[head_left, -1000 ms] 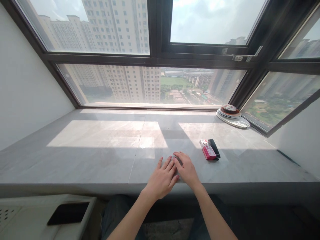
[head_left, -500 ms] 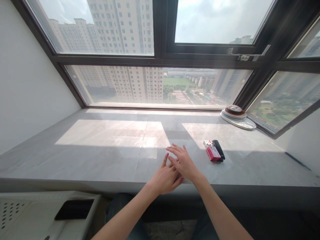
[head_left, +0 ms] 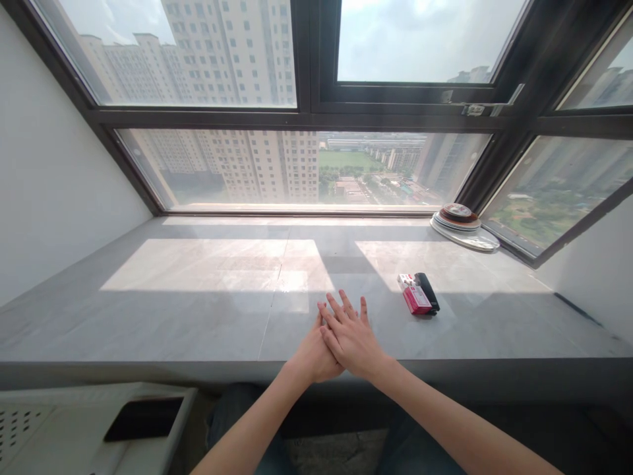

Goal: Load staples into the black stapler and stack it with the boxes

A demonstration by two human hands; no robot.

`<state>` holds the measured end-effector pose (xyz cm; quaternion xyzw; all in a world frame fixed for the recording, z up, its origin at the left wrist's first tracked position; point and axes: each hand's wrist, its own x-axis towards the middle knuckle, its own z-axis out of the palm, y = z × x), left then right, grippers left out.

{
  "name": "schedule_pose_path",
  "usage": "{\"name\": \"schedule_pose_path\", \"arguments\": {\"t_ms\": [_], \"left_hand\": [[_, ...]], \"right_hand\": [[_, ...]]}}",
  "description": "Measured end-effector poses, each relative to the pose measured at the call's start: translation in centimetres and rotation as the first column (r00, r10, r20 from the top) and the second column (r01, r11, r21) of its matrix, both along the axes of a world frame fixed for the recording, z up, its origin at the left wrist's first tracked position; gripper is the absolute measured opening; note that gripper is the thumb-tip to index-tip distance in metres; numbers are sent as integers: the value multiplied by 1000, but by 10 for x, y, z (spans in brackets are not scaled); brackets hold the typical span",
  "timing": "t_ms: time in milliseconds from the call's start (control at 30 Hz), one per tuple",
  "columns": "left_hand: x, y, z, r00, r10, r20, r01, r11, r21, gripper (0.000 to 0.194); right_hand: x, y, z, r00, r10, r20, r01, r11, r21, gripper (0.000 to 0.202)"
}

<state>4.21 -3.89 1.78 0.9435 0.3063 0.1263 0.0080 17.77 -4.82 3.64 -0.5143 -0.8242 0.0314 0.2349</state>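
Observation:
My right hand (head_left: pixel 352 333) lies across my left hand (head_left: pixel 312 356) at the front edge of the grey stone sill. The right fingers are stretched out and spread, with nothing in them. Most of the left fingers are hidden under the right palm; one stretched finger shows at the upper left. No object is seen between the two hands. Farther right on the sill, a red and white box (head_left: pixel 415 295) rests against a black stapler (head_left: pixel 428 292), apart from both hands.
A stack of plates or lids (head_left: pixel 462 227) sits in the far right corner by the window frame (head_left: pixel 306 120). Sunlit patches cross the sill (head_left: pixel 173 330). At lower left, a black phone-like slab (head_left: pixel 143 419) lies on a white perforated surface (head_left: pixel 64 429).
My right hand has come down flatter over the left, covering more of its fingers, and its own fingers now point more forward. The view has shifted slightly. The box and stapler stay put.

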Motion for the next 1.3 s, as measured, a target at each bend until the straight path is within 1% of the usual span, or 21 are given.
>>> {"name": "schedule_pose_path", "arguments": {"t_ms": [167,300,500,633,700,767,833,900,933,967,1000,1033,1067,1100,1133,1200,1233,1267,1300], "left_hand": [[0,0,-1,999,1,32,-1,1000,-20,64],[-1,0,-2,999,2,45,-1,999,-35,64],[0,0,-3,998,-5,55,6,1000,-18,70],[0,1,0,998,3,62,-2,1000,-12,74],[-3,4,-1,994,67,83,-66,998,-22,73],[-7,7,-6,971,202,125,-200,979,-31,67],[-10,10,-13,930,326,169,-325,945,-35,60],[-12,12,-19,907,373,197,-374,927,-33,58],[-12,12,-21,903,379,204,-380,924,-34,57],[-12,11,-22,901,382,206,-383,923,-36,57],[-12,10,-21,900,386,204,-386,922,-40,57],[-12,10,-21,898,391,200,-390,920,-45,56],[-12,9,-19,898,396,194,-393,918,-51,55],[-12,8,-18,897,399,188,-396,917,-57,55],[-12,8,-17,897,401,183,-397,916,-62,54],[-13,7,-15,897,402,187,-396,916,-66,53],[-13,7,-15,896,400,194,-394,917,-67,52],[-14,7,-14,894,399,205,-394,917,-69,52],[-14,7,-14,890,401,219,-395,916,-74,51]], "right_hand": [[1,-1,-3,1000,-4,-8,4,1000,-5,59],[1,-1,-3,1000,-11,-17,11,1000,-7,59],[-2,-2,-4,999,-13,-37,12,1000,-28,56],[3,2,-7,998,-14,-56,8,994,-104,53],[9,2,-10,994,-27,-110,11,990,-142,52],[20,0,-11,979,-58,-194,23,984,-177,53],[37,-3,-9,942,-80,-326,-2,970,-243,50],[62,-3,-4,874,-127,-469,-17,957,-291,42],[78,-1,0,838,-177,-516,28,958,-284,37],[96,3,4,813,-245,-528,134,961,-240,36],[117,8,7,796,-323,-512,278,946,-164,38],[139,15,9,777,-403,-484,419,904,-80,40],[162,22,10,746,-485,-457,533,846,-29,45],[183,30,10,704,-562,-435,613,789,-27,52],[203,37,8,662,-621,-418,655,752,-80,57],[231,49,3,644,-661,-386,600,749,-282,58],[238,53,-1,646,-660,-385,561,751,-347,56],[239,56,-4,649,-650,-395,518,758,-397,54],[235,58,-7,649,-638,-414,483,766,-423,53]]}}
